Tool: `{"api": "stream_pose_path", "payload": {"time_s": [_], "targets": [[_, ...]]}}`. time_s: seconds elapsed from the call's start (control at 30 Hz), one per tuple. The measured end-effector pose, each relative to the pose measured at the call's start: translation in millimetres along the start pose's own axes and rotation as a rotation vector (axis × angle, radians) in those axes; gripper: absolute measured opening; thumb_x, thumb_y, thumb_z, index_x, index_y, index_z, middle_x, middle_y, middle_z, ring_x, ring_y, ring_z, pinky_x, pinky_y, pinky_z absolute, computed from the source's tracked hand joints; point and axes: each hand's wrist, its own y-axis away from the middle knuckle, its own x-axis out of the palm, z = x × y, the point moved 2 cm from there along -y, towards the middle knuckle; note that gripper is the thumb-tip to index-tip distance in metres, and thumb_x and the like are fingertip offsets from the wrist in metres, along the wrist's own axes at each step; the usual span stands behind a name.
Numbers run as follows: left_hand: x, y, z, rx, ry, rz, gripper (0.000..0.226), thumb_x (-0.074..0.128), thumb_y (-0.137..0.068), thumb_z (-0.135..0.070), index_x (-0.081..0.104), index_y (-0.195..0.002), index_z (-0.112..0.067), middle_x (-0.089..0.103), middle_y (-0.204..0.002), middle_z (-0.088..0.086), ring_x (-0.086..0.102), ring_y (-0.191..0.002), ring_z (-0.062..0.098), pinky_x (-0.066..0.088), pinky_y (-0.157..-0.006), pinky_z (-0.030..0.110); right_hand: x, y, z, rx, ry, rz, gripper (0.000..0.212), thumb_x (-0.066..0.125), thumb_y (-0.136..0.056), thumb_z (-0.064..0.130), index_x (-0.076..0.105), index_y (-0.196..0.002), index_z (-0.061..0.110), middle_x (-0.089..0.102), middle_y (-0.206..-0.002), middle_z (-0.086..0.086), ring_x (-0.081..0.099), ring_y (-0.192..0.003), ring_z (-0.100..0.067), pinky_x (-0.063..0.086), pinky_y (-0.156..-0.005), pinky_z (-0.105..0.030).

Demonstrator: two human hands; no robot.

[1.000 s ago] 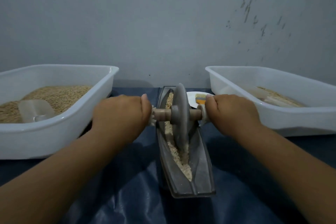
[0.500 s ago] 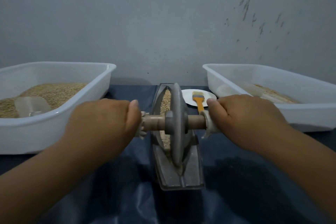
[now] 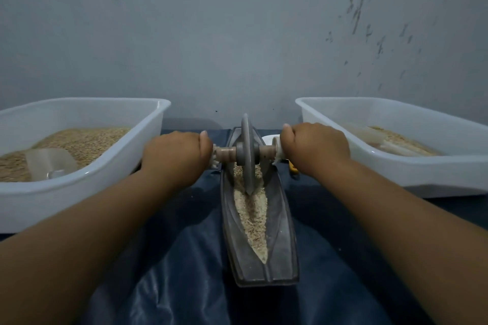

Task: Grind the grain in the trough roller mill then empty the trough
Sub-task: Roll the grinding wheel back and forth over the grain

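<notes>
A long grey metal trough (image 3: 281, 235) lies lengthwise in front of me on a dark blue sheet. Pale crushed grain (image 3: 252, 215) fills its groove from the middle to the near tip. A grey roller wheel (image 3: 247, 155) stands upright in the groove towards the far end. Its wooden axle (image 3: 227, 152) sticks out on both sides. My left hand (image 3: 175, 157) grips the left end of the axle. My right hand (image 3: 314, 149) grips the right end. Both fists hide the handle tips.
A white tub (image 3: 87, 179) at the left holds whole grain and a clear scoop (image 3: 48, 163). Another white tub (image 3: 412, 166) at the right holds some ground grain. A white plate (image 3: 268, 138) with an orange-handled brush (image 3: 293, 167) lies behind my right hand. A grey wall stands close behind.
Both hands have pushed the wheel from the near end of the trough to the far end, leaving the crushed grain in the near half uncovered.
</notes>
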Motion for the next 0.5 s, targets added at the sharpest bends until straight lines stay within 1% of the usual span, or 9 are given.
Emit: {"api": "stream_pose_path", "payload": {"time_s": [0.07,0.13,0.17,0.23,0.3,0.33,0.4,0.47,0.5], "targets": [[-13,18,2,0.026,0.062,-0.013,0.06,0.059,-0.088,-0.022,0.034,-0.137,0.002,0.061,-0.101,0.012,0.062,-0.078,0.029,0.041,-0.054,0.035,-9,11,-1,-0.042,0.015,0.022,0.051,0.021,-0.098,0.041,0.047,-0.059,0.02,0.045,-0.058,0.003,0.044,-0.055,-0.017,0.026,-0.052,-0.03],[-28,38,5,0.133,0.193,-0.085,0.067,0.085,-0.057,-0.014,0.055,-0.112,0.01,0.06,-0.071,0.016,0.056,-0.05,0.031,0.038,-0.04,0.031,-22,26,-3,-0.083,0.044,0.08,0.05,0.022,-0.099,0.043,0.05,-0.064,0.02,0.047,-0.063,0.002,0.046,-0.061,-0.021,0.027,-0.054,-0.032],[-36,47,5,0.143,0.281,-0.173,0.06,0.088,-0.049,-0.011,0.059,-0.097,0.009,0.055,-0.058,0.015,0.049,-0.039,0.03,0.037,-0.036,0.03,-31,35,-4,-0.098,0.055,0.115,0.051,0.022,-0.099,0.045,0.052,-0.066,0.019,0.048,-0.064,0.001,0.047,-0.062,-0.02,0.027,-0.053,-0.032],[-53,60,11,-0.005,0.512,-0.211,0.032,0.072,-0.076,-0.026,0.048,-0.067,-0.008,0.04,-0.045,0.001,0.035,-0.034,0.019,0.036,-0.035,0.03,-50,50,-7,-0.096,0.059,0.177,0.054,0.022,-0.098,0.049,0.054,-0.067,0.017,0.052,-0.065,0.0,0.049,-0.061,-0.018,0.028,-0.051,-0.03],[-59,65,15,-0.215,0.671,-0.21,0.056,0.029,-0.093,-0.051,0.028,-0.055,-0.01,0.025,-0.04,-0.003,0.023,-0.037,0.01,0.029,-0.038,0.026,-66,62,-10,-0.085,0.041,0.211,0.054,0.023,-0.096,0.049,0.054,-0.064,0.018,0.054,-0.062,-0.001,0.051,-0.06,-0.018,0.031,-0.05,-0.031],[-62,68,16,-0.195,0.654,-0.257,0.056,0.029,-0.093,-0.051,0.027,-0.055,-0.01,0.024,-0.04,-0.003,0.022,-0.038,0.009,0.026,-0.039,0.025,-71,66,-10,-0.083,0.033,0.213,0.054,0.023,-0.096,0.049,0.053,-0.063,0.019,0.054,-0.06,-0.001,0.052,-0.059,-0.018,0.032,-0.05,-0.031],[-62,68,12,0.045,0.491,-0.253,0.034,0.07,-0.079,-0.028,0.041,-0.073,-0.011,0.04,-0.046,-0.001,0.034,-0.036,0.016,0.031,-0.038,0.025,-71,68,-7,-0.074,0.043,0.198,0.053,0.024,-0.097,0.047,0.05,-0.06,0.02,0.053,-0.06,0.0,0.051,-0.059,-0.018,0.033,-0.051,-0.031],[-43,63,7,0.157,0.29,-0.187,0.067,0.087,-0.05,-0.01,0.045,-0.101,0.003,0.053,-0.056,0.015,0.048,-0.039,0.029,0.04,-0.038,0.032,-57,63,-4,-0.049,0.057,0.141,0.05,0.023,-0.097,0.043,0.048,-0.06,0.021,0.052,-0.062,0.001,0.051,-0.061,-0.02,0.034,-0.053,-0.031],[-34,55,8,0.13,0.244,-0.111,0.076,0.088,-0.049,-0.01,0.046,-0.11,0.007,0.057,-0.062,0.018,0.053,-0.044,0.032,0.042,-0.04,0.034,-47,58,-3,-0.032,0.062,0.096,0.049,0.022,-0.097,0.042,0.047,-0.06,0.02,0.05,-0.061,0.002,0.049,-0.062,-0.021,0.032,-0.054,-0.032]]}}
